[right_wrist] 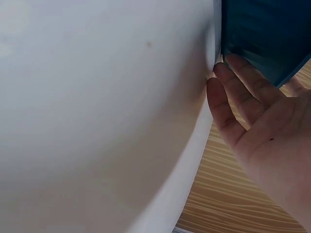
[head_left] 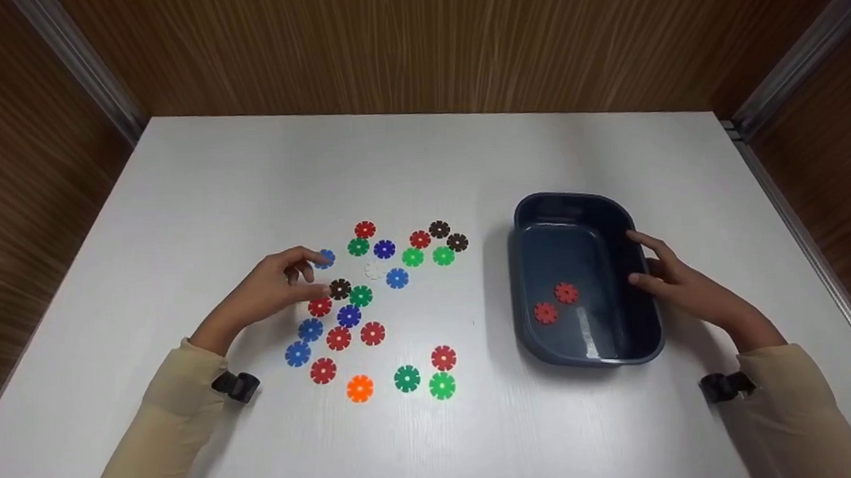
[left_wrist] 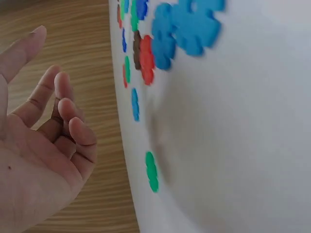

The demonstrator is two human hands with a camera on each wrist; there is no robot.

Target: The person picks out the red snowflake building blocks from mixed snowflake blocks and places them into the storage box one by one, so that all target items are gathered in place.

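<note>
My left hand (head_left: pixel 278 284) hovers over the left side of a spread of notched plastic discs, fingers loosely bent and thumb apart, holding nothing. In the head view its index fingertip overlaps a light blue disc (head_left: pixel 327 258), and its thumb tip comes up to a dark brown disc (head_left: pixel 340 288). Empty space shows between thumb and fingers in the left wrist view too. At the right, my right hand (head_left: pixel 679 287) holds the side rim of a dark blue plastic tub (head_left: pixel 519 285), thumb and index finger over the edge, other fingers along the outer wall. Two red discs (head_left: pixel 565 293) lie inside the tub.
More discs lie flat on the white table (head_left: pixel 233 176), among them a white disc (head_left: pixel 374 271), an orange disc (head_left: pixel 360 389) and several red, green and blue ones. A wood-grain panel (head_left: pixel 415 50) stands behind the table, with similar panels at both sides.
</note>
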